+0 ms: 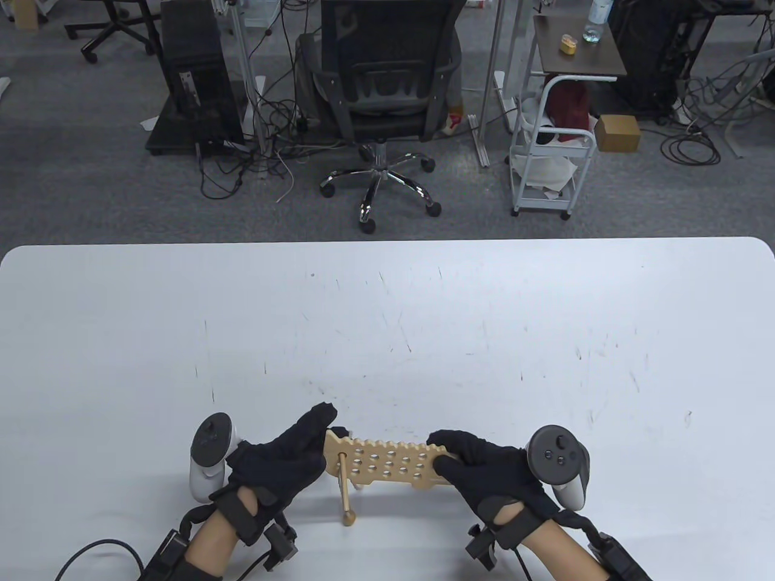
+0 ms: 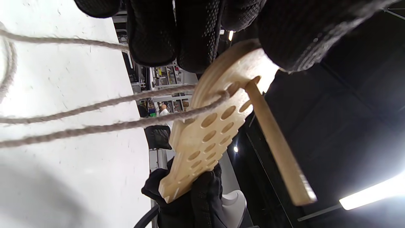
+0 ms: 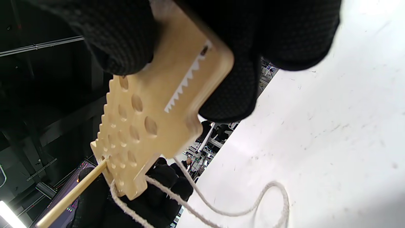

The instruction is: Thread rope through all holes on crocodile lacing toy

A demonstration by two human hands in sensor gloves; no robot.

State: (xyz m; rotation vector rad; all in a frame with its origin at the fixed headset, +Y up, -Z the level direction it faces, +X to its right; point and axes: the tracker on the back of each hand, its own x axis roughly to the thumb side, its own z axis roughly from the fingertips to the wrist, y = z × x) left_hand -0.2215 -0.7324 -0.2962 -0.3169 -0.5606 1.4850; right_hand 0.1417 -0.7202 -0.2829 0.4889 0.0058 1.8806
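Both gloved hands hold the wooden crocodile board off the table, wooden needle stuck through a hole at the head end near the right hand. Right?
Not quite. The wooden needle sits at the end held by the left hand, per the table view; the right hand holds the toothed head end of the wooden crocodile board.

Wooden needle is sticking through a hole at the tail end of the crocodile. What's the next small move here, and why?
Probably the left hand should let go of the tail end and pull the needle fully through, drawing the rope after it. The needle already pokes out toward the person, the rope trails slack on the table, and the right hand steadies the crocodile.
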